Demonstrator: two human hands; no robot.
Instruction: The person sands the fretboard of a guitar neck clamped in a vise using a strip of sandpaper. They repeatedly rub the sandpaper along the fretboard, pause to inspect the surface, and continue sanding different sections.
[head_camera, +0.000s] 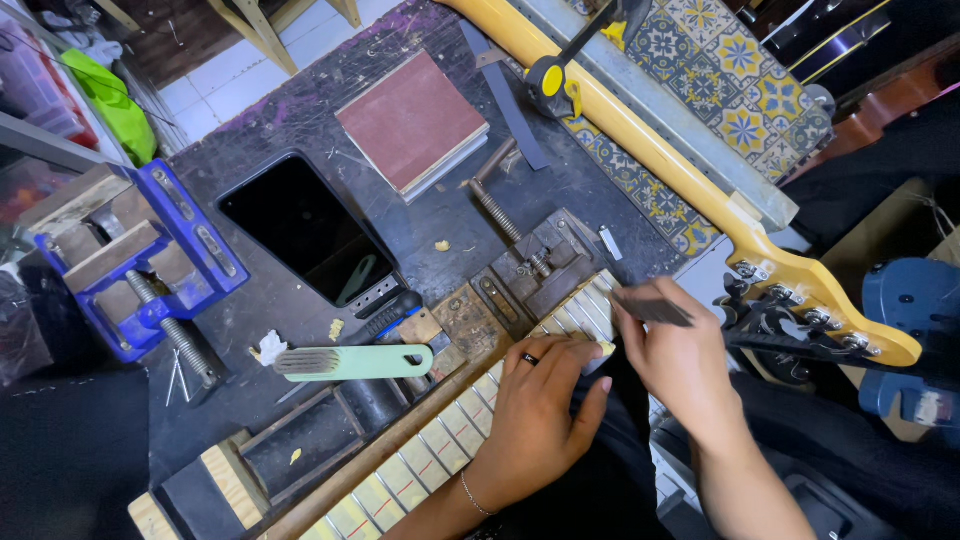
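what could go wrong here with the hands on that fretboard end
1. The right hand works a thin dark flat tool close to the left hand fingertips; a slip could nick them.
2. The pale fretted guitar neck seems steadied by the left hand alone, so it might shift.
3. The black phone lies among tools and could get scratched.

A flat black rectangular smartphone with a dark, unlit glass screen (305, 228) lay face up on the worn dark workbench (300, 110), left of centre and turned at an angle. Its screen showed only dim reflections, one of them greenish near the lower corner. It sat between a blue metal bench vise (195, 240) and a reddish-brown square block (412, 120), apart from both.
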